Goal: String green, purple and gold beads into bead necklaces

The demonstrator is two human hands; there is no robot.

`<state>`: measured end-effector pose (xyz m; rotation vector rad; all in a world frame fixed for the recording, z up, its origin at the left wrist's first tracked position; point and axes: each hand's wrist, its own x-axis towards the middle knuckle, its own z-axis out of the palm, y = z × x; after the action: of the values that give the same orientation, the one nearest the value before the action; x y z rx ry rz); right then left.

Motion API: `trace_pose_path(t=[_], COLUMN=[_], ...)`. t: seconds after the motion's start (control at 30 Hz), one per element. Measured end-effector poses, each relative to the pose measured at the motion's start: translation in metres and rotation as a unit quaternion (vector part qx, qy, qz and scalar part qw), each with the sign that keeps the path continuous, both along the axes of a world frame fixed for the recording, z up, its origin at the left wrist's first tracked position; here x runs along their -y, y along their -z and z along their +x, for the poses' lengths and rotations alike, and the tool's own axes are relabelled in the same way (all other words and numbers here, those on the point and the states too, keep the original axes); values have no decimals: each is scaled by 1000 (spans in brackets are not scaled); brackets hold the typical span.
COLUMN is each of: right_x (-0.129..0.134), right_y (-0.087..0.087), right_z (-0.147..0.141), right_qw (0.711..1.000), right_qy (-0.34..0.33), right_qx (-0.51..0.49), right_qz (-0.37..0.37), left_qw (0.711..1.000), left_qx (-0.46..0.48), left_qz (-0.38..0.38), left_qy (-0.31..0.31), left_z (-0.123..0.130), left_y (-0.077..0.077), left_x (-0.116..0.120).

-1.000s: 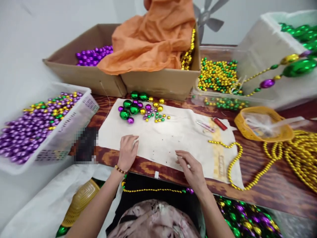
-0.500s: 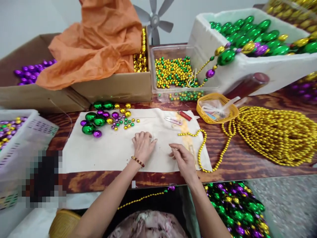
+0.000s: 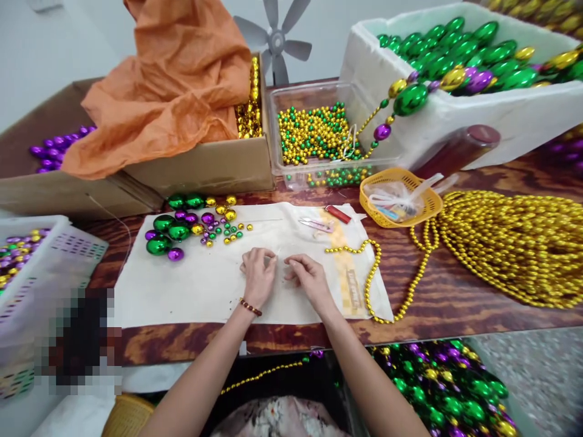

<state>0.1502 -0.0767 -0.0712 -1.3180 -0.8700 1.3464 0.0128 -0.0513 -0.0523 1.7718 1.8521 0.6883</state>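
Note:
Over the white cloth [image 3: 204, 297], my left hand [image 3: 259, 276] has its thumb and forefinger pinched together, a beaded bracelet on the wrist. Close by on the right, my right hand [image 3: 310, 280] is curled in a similar pinch, a small gap between the two. Whatever the fingertips hold is too fine to make out. Loose shiny beads, among them a large green bead [image 3: 158, 245] and a purple bead [image 3: 175, 254], lie to the upper left. A gold bead string [image 3: 377, 261] curves onto the cloth at right, below small thread snips [image 3: 316, 225] and a red-handled tool [image 3: 337, 213].
Behind stand a cardboard box [image 3: 214, 167] under orange cloth, a clear bin [image 3: 314, 176] of small beads and a foam box [image 3: 455, 130] of green beads. A yellow basket [image 3: 401, 197] and a gold bead bundle [image 3: 514, 249] lie right. A white crate [image 3: 79, 246] is left.
My right hand has moved left, close to my left hand. My left hand has shifted only slightly, and its fingers are now pinched. The view has tilted a little.

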Motion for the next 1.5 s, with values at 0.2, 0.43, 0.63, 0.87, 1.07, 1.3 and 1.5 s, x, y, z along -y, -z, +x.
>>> trace_pose_path(t=[0.2,0.43,0.63,0.87,1.07,1.3,1.5], right_x=[-17,-17,-18,-1,10,12,14], right_y=[-2,-3,-11,-15,-3,1,2], right_z=[-23,-34,-26,-3,-4,-2,-1], right_qw=[994,982,979,987,996,997,997], right_qy=[28,66,98,87,24,2,-10], right_qx=[-98,-176,-178,-136,-84,-82,-79], right_qz=[-27,-26,-23,-12,-16,-11,-1], left_qw=[996,995,993,974,947,930,945], left_qx=[79,62,32,-119,-184,-184,-78], left_qz=[44,75,98,36,-21,-5,152], left_qy=[3,9,54,187,262,318,278], left_z=[-2,0,-10,-11,-7,-15,-7], left_y=[-10,-7,-11,-15,-8,-4,-34], left_x=[7,14,-7,-112,-161,-175,-177])
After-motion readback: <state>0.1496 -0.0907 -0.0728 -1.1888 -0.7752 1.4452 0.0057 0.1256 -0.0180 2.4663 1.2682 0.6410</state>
